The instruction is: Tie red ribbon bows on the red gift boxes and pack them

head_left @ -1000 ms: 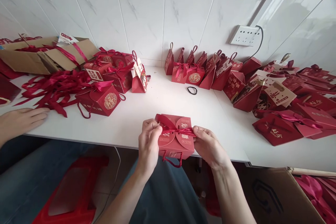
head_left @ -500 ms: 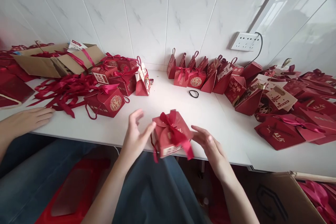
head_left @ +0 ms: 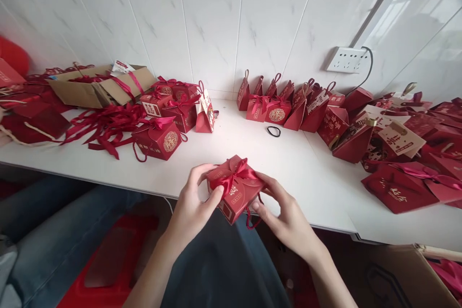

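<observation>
A small red gift box (head_left: 241, 198) with gold print is held tilted at the table's front edge. Its satin ribbon (head_left: 242, 172) is tied in a bow over the folded lid. My left hand (head_left: 198, 197) grips the near left side, thumb along the lid's edge. Round the right side, the fingers of my right hand (head_left: 285, 211) hold the box, thumb close to a dark red cord handle (head_left: 253, 219) that hangs down there. The undersides of the fingers are partly hidden by the box.
Red ribbons (head_left: 108, 125) lie left beside an open cardboard box (head_left: 97, 89). Finished-looking red boxes (head_left: 159, 139) stand nearby. Rows of red bags (head_left: 310, 110) line the wall, a heap (head_left: 404, 187) fills the right. A black hair tie (head_left: 274, 131) lies mid-table. A red stool (head_left: 111, 255) stands below.
Both hands have closed on the gift box, which has turned so its cord now hangs on the right. The other person's hand at the left has drawn away from the table edge.
</observation>
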Motion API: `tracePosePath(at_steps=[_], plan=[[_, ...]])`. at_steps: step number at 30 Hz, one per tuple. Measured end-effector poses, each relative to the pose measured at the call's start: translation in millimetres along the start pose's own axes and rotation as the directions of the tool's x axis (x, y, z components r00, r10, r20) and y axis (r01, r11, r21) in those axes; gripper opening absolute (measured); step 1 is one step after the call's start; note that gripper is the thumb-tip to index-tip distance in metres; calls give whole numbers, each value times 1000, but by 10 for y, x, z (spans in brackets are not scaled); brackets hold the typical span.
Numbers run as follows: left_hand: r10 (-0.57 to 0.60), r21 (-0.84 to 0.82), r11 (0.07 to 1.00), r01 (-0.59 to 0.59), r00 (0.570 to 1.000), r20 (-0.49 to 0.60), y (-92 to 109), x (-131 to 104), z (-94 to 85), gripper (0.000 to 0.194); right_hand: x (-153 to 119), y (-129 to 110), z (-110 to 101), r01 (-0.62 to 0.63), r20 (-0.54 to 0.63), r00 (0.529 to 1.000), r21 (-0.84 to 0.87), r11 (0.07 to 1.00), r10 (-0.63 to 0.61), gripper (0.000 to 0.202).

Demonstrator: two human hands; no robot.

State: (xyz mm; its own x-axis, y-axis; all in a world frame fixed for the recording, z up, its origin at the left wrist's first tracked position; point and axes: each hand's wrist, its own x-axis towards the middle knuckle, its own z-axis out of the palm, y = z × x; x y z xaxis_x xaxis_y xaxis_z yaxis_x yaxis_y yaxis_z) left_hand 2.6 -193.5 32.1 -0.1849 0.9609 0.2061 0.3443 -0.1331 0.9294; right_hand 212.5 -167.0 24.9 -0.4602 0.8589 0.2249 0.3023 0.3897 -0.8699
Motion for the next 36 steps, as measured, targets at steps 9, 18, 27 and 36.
tracePosePath(at_steps=[9, 18, 27, 36], plan=[[-99, 52, 994, 97, 994, 50, -33, 363, -13, 32, -228, 2, 107, 100, -280, 945, -247, 964, -170, 87], [-143, 52, 989, 136, 975, 169, 268, 104, -209, 41, 2, 39, 206, 23, -157, 987, -104, 994, -39, 92], [-314, 424, 906, -4, 665, 678, 166, -309, -508, 24, -2, 77, 66, 3, -90, 996, 45, 999, 1, 96], [325, 265, 875, -405, 897, 299, 377, 460, -396, 20, -157, -144, -156, -234, -250, 944, -45, 971, 216, 45]])
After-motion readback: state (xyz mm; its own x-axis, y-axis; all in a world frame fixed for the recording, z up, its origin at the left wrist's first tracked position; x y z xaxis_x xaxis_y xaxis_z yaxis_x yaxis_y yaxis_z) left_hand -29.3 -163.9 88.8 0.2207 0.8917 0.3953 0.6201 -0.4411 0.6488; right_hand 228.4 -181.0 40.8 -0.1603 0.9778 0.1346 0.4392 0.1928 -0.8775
